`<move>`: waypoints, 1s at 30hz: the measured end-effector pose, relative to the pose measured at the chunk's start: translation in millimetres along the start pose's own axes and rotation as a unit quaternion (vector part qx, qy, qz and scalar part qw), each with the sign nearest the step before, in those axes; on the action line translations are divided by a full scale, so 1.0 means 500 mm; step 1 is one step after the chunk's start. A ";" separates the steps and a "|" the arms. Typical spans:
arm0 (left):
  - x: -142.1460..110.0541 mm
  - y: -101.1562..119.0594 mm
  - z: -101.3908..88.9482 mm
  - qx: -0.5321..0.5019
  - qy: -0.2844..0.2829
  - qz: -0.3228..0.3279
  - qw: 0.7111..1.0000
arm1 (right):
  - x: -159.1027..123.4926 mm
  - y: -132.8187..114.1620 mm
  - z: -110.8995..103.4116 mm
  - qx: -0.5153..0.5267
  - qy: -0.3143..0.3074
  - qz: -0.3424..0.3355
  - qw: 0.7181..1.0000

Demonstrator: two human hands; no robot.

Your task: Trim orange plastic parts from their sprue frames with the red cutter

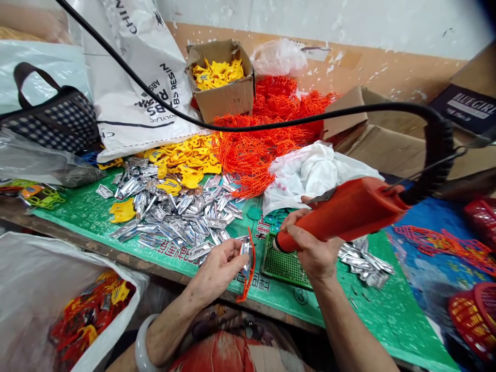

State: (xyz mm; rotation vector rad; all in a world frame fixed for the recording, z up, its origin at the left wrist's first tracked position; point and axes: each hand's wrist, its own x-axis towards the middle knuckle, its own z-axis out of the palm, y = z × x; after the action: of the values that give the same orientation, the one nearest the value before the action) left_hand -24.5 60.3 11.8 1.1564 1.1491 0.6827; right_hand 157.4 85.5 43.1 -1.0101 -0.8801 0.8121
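My left hand [221,264] pinches a shiny metal plate [245,250] against a thin orange plastic strip [251,271], above the table's front edge. In my right hand [315,250] is a red electric screwdriver [344,214], its black cord end up and to the right. Its dark nose points left and down, over a green plastic basket [284,261], and is apart from the metal plate. Loose metal plates [182,212] lie heaped beyond my left hand. A smaller group of metal plates [366,263] lies right of my right hand.
Yellow plastic parts [189,155], a tangle of orange plastic frames [263,137] and a white plastic bag [310,168] fill the back of the table. A cardboard box [222,101] stands behind. A black cable [248,126] arches across. An open white sack [23,289] sits lower left.
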 end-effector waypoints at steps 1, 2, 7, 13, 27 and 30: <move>0.002 0.000 -0.001 0.013 0.009 0.000 1.000 | -0.001 0.001 0.000 -0.002 -0.006 0.001 1.000; 0.003 0.001 -0.002 0.030 0.017 0.001 0.999 | -0.001 0.003 -0.001 -0.006 -0.015 0.003 1.000; 0.015 0.007 -0.008 0.098 0.033 0.024 0.994 | -0.006 0.012 -0.006 -0.040 -0.047 -0.007 0.998; 0.025 0.012 -0.011 0.115 -0.014 0.052 0.992 | -0.005 0.003 0.006 -0.049 -0.019 -0.018 0.998; 0.027 0.013 -0.002 0.084 -0.054 0.019 0.995 | -0.009 -0.086 0.004 0.086 -0.068 -0.034 0.993; 0.027 0.013 -0.002 0.084 -0.056 0.033 0.994 | -0.030 -0.110 0.012 0.118 -0.108 -0.018 0.987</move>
State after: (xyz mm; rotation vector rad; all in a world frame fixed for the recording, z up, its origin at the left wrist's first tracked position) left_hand -20.5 74.8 13.2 1.3622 1.0941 0.5718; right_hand 154.3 57.2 92.9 -0.7057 -0.9591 0.9828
